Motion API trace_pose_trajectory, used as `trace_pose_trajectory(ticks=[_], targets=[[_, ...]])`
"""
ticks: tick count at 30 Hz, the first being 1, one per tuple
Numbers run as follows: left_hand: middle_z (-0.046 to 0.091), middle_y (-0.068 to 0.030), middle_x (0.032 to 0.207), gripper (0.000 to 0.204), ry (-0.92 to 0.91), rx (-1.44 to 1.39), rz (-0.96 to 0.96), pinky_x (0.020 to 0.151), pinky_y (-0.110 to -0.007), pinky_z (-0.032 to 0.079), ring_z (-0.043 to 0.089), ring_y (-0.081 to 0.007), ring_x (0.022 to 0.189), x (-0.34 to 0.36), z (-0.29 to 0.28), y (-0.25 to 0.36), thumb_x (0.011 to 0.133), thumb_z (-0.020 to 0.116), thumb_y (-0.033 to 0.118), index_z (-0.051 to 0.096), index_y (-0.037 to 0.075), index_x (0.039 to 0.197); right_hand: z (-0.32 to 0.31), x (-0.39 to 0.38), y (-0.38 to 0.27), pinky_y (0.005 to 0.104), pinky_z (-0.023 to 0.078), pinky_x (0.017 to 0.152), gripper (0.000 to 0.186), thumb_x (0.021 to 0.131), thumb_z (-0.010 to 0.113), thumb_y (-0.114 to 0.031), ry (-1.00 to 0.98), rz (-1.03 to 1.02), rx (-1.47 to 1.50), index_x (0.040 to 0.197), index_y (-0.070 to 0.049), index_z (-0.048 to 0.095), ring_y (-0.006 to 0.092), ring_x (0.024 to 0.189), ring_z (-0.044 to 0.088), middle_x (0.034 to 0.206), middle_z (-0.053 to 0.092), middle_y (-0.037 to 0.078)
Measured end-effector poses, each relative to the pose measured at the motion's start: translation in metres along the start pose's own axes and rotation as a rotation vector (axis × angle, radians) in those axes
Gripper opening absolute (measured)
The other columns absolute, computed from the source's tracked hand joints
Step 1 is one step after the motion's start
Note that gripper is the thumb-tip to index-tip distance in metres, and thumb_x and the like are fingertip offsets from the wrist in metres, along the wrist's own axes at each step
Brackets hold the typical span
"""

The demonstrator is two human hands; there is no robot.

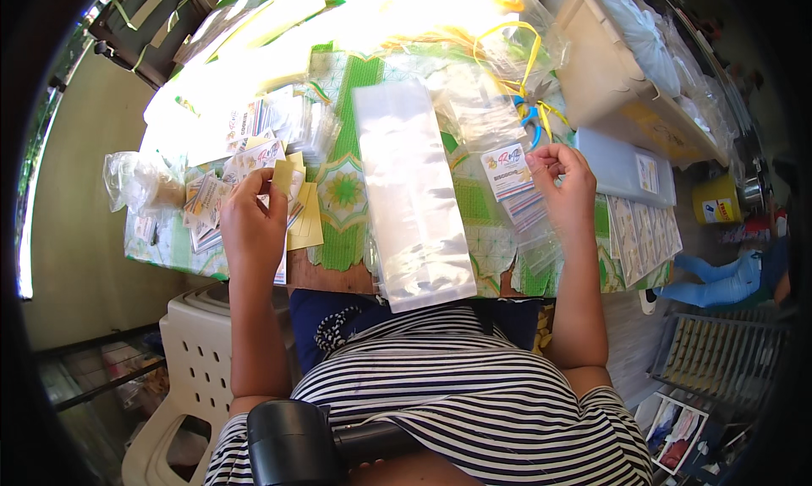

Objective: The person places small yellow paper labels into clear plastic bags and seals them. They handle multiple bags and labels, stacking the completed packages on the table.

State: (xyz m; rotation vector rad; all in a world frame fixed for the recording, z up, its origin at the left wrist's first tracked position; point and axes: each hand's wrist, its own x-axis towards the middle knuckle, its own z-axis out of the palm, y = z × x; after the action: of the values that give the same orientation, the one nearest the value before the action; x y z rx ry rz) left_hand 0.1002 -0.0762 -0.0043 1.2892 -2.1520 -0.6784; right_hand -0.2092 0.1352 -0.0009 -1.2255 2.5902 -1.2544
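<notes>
My left hand [255,219] is closed in a pinch on a small yellow paper piece [282,176], above the left side of the table. Below and around it lie printed labels [206,200] and loose yellow paper sheets [306,219]. My right hand [565,186] has thumb and forefinger pressed together at the edge of a white printed label [507,171]; whatever is between those fingertips is too small to make out. That label lies over a stack of clear plastic bags [482,118]. Between my hands a pile of long clear plastic sleeves [410,198] reaches over the table's near edge.
Blue-handled pliers or cutters [530,118] and yellow ties [533,54] lie behind my right hand. Farther right stand a large beige bin [626,80] and a translucent box [622,169], near printed sheets [643,236]. A plastic chair [199,342] is at lower left. Another person's legs [719,279] show at right.
</notes>
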Motion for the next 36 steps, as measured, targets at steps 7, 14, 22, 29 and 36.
trace_pose_trajectory(ticks=[7,14,22,29,36], targets=[[0.062,0.0015,0.083,0.011,-0.249,-0.797,0.038,0.070,-0.020,0.043,0.050,-0.0029,0.074,-0.031,0.010,0.071,0.093,0.060,0.003,0.063,-0.004,0.101,0.027,-0.021,-0.078,0.0193,0.046,0.064,0.017,0.094,0.066,-0.012,-0.589,0.172,0.978,0.105,0.000,0.068,0.0042,0.071,0.055,0.085,0.065,-0.001],[0.063,0.0011,0.085,0.019,-0.431,-0.835,0.106,0.070,-0.020,0.044,0.052,-0.0034,0.077,-0.035,0.021,0.078,0.094,0.066,0.011,0.064,-0.004,0.105,0.030,-0.019,-0.089,0.0191,0.048,0.064,0.017,0.092,0.067,-0.009,-0.557,0.171,0.978,0.105,0.001,0.068,0.0047,0.068,0.057,0.080,0.065,0.000],[0.067,-0.0027,0.096,0.021,-0.423,-0.763,0.088,0.078,-0.021,0.047,0.058,-0.0057,0.088,-0.034,0.025,0.073,0.096,0.063,0.008,0.064,-0.006,0.112,0.017,-0.018,-0.083,0.0216,0.053,0.065,0.017,0.092,0.064,-0.007,-0.586,0.215,1.028,0.105,0.002,0.069,0.0083,0.069,0.063,0.080,0.067,0.003],[0.051,-0.0066,0.066,0.018,-0.294,-0.659,0.231,0.054,-0.028,0.037,0.043,-0.0103,0.061,-0.033,0.022,0.075,0.091,0.066,0.010,0.057,-0.003,0.082,0.014,-0.015,-0.086,0.0210,0.053,0.072,0.019,0.088,0.069,-0.005,-0.599,0.159,0.903,0.104,0.003,0.068,0.0073,0.077,0.064,0.087,0.069,0.004],[0.052,-0.0088,0.067,0.014,-0.239,-0.566,0.311,0.052,-0.031,0.037,0.047,-0.0156,0.056,-0.033,0.015,0.082,0.088,0.068,0.008,0.061,-0.004,0.085,0.011,-0.016,-0.090,0.0179,0.050,0.071,0.014,0.088,0.068,-0.004,-0.568,0.128,0.854,0.101,0.002,0.069,0.0032,0.076,0.061,0.086,0.067,0.000]])
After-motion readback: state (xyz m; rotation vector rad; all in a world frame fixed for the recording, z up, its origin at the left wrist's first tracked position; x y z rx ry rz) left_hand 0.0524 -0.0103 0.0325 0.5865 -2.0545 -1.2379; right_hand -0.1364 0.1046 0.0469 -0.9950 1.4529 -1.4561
